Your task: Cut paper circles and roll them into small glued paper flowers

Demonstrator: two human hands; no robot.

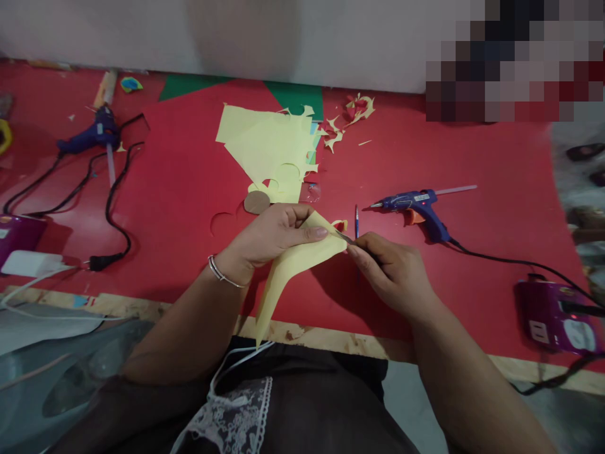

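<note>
My left hand [283,233] is closed on a pale yellow paper sheet [302,257], its thumb pressing the top and a long end hanging toward my lap. At the sheet's right edge my right hand [390,265] is closed around scissors [344,238]. Only the dark metal blades show; the handles are hidden in my fingers. Behind the sheet, a small red and yellow scrap [339,225] shows near the blades. A round brownish disc [258,202] lies just beyond my left hand. Past my right hand is a blue pen [357,221], partly hidden.
Larger yellow sheets [265,135] with rounded cut-outs lie farther back, beside curled offcuts [362,110]. A blue glue gun [418,205] rests at right, corded toward a purple box [553,318]. Another glue gun [97,133] and black cables [111,208] are on the left.
</note>
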